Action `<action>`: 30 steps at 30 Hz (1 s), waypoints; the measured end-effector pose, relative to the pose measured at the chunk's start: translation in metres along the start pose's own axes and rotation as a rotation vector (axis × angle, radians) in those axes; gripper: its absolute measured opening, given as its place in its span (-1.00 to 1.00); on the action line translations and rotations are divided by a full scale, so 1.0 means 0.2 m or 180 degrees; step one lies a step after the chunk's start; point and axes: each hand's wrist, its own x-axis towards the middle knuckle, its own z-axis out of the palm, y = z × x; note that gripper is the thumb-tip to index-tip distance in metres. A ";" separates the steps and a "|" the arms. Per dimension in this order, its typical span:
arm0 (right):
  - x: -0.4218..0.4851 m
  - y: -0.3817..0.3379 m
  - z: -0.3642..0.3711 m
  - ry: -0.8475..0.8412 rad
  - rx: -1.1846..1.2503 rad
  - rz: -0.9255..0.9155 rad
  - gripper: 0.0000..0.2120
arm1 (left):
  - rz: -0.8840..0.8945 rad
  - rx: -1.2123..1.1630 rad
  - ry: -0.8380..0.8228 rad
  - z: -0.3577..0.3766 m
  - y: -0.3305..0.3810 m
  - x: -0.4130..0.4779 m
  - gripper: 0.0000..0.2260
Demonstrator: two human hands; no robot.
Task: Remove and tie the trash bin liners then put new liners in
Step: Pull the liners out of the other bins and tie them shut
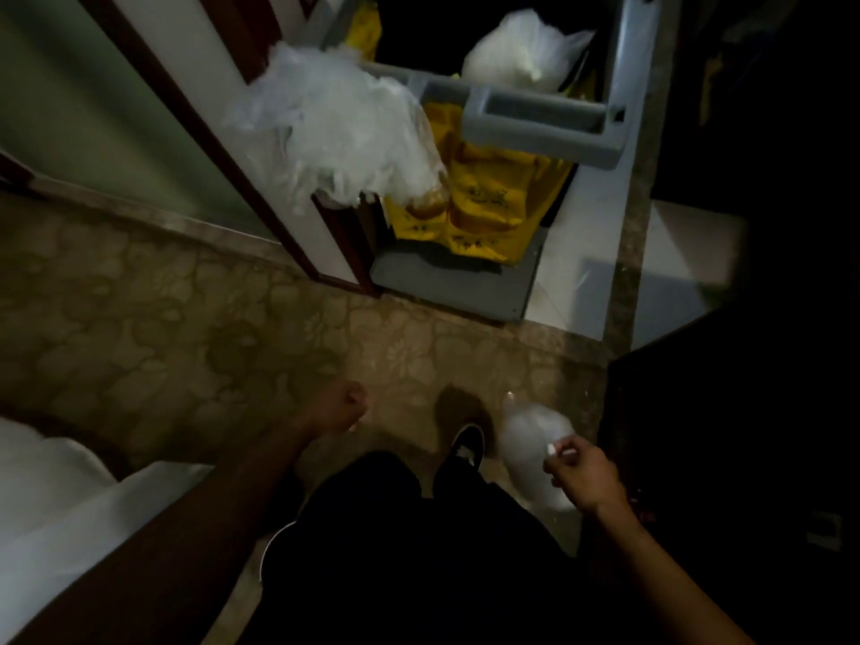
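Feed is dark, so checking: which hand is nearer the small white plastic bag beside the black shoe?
Right. The right hand pinches the top of the small white plastic bag; the left hand, curled, is well apart, on the far side of the black shoe.

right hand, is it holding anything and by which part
The right hand pinches a white plastic bag by a bunched bit of its edge. The left hand is curled, holding nothing.

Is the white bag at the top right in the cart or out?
In. The white bag sits past the grey cart handle, inside the dark opening.
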 end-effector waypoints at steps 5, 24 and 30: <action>0.27 -0.54 -0.14 -0.0056 -0.0144 -0.0908 -0.89 | -0.0332 -0.0098 0.0255 -0.16 0.08 0.09 -0.76; 0.12 -1.95 -0.82 0.1327 0.0819 -0.2941 -0.94 | 0.0216 0.0059 -0.0256 -0.60 0.57 0.78 -0.84; 0.18 -2.30 -0.87 0.1708 0.1089 -0.3459 -0.91 | 0.0110 -0.0127 -0.0440 -0.69 0.48 0.79 -0.85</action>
